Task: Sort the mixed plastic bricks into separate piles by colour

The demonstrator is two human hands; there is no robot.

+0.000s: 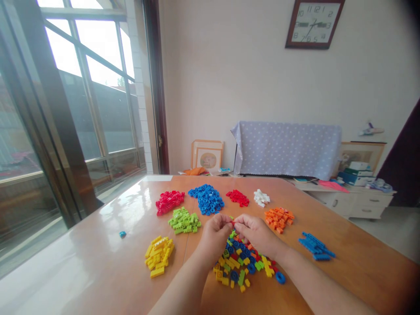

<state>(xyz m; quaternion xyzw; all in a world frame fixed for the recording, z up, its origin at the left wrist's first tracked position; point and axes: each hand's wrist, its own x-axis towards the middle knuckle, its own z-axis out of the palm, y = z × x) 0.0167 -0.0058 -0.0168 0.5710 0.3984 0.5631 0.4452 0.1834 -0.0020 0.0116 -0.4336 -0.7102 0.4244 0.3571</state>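
Over the mixed heap of toy bricks (241, 258), my left hand (215, 234) and my right hand (257, 232) meet fingertip to fingertip. Between them is a small red brick (233, 223), pinched by both hands and mostly covered by the fingers. The heap below holds yellow, blue, lime green, red and orange pieces, partly hidden by my hands. A blue ring-shaped piece (280, 278) lies at its right edge. Close to my left hand is a pile of lime green bricks (184, 221); orange bricks (278, 218) lie beyond my right hand.
Sorted piles surround the heap on the wooden table (108, 271): yellow bricks (159, 253), dark pink bricks (169, 201), blue round pieces (206, 199), red bricks (237, 197), white bricks (261, 197) and long blue bricks (315, 246). One small blue piece (122, 234) lies apart at left.
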